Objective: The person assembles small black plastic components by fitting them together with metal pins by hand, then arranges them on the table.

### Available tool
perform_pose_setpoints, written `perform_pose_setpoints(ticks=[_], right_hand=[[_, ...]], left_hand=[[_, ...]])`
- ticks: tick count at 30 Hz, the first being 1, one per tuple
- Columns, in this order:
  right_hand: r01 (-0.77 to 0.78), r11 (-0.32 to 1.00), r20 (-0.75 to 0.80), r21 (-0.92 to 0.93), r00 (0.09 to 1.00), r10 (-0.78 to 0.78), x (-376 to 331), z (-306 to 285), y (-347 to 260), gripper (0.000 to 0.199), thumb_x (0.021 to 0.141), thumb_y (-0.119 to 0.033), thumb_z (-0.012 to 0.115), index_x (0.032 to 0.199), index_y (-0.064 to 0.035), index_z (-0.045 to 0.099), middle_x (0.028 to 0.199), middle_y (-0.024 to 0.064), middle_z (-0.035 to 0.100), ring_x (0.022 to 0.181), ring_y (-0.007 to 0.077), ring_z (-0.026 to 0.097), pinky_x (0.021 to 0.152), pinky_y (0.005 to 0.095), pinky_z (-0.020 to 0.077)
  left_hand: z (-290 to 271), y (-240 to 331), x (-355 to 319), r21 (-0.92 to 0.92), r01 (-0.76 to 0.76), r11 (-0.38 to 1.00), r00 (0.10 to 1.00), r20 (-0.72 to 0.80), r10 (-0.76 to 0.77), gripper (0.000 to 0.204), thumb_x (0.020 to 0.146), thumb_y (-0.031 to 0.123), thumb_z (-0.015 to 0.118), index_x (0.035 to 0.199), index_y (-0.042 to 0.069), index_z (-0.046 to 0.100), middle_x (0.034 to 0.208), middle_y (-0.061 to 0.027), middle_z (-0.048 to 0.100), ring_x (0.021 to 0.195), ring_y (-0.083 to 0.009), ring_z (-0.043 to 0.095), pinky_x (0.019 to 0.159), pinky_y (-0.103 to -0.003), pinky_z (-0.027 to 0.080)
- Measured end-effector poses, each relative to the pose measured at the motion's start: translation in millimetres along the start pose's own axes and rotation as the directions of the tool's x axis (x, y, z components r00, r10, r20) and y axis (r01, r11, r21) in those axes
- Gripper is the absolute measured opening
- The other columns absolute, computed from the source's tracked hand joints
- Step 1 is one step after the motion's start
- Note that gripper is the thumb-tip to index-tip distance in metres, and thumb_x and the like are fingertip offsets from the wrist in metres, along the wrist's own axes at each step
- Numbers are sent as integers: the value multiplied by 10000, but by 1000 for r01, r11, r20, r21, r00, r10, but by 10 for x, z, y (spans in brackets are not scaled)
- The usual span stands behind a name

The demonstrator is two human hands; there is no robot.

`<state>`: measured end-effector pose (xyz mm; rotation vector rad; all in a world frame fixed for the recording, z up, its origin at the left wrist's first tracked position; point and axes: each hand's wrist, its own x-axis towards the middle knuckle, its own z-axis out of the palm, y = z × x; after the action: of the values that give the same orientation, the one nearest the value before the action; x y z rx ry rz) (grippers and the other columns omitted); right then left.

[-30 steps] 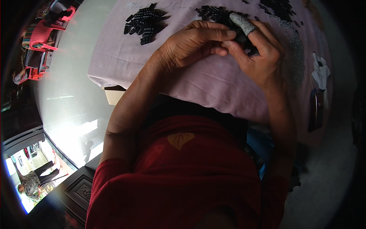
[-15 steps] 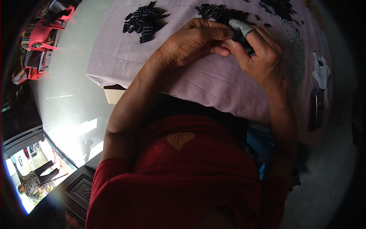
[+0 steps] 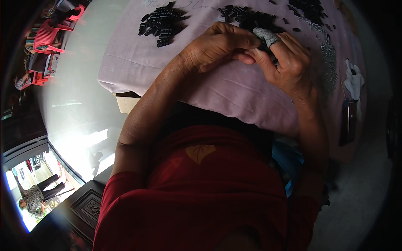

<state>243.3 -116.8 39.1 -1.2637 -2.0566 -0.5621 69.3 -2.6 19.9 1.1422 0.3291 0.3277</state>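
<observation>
My left hand (image 3: 222,45) and my right hand (image 3: 289,62) meet above the pink cloth, fingertips together. Both are closed in a pinch around a small black piece (image 3: 264,45), mostly hidden by the fingers. A grey knitted finger cover (image 3: 266,36) sits on my right index finger. Just beyond the hands spreads a heap of small black pieces (image 3: 247,16). To the left lies a separate cluster of ridged black pieces (image 3: 161,24). Small silvery metal parts (image 3: 328,62) are strewn on the cloth right of my right hand.
A third black heap (image 3: 307,9) lies at the far right of the pink-covered table (image 3: 138,62). A white glove-like cloth (image 3: 354,79) and a dark flat object (image 3: 347,121) rest near its right edge. Red chairs (image 3: 45,37) and a person (image 3: 33,198) in a doorway are at left.
Both hands keep their pinch with only slight finger movement. The whole view has shifted a little, so the table appears slightly further right.
</observation>
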Motion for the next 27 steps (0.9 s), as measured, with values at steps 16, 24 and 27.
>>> perform_pose_setpoints(ticks=[16,24,27], right_hand=[[-173,971,3,166,985,175,103,-190,-75,311,787,-119,815,1053,15,724,951,132,720,866,251,717,729,318,570],[-662,733,383,154,724,574,148,-2036,-1823,305,965,-184,650,1209,-1,647,1007,123,669,829,173,630,687,256,502],[-859,487,647,-156,284,708,421,-2452,-1945,335,988,-156,612,1291,-15,594,1074,94,644,880,151,601,736,247,497]], left_hand=[[-65,66,-132,198,-177,964,974,-102,200,183,979,143,648,1056,1,735,941,-74,742,877,-120,688,823,-258,545],[-653,309,-782,882,-60,467,691,-301,657,242,852,103,770,1060,-16,736,896,-127,742,800,-159,716,694,-286,574],[-927,260,-897,943,86,320,648,-297,701,242,869,112,752,1073,-16,726,942,-134,735,823,-181,725,692,-297,581]])
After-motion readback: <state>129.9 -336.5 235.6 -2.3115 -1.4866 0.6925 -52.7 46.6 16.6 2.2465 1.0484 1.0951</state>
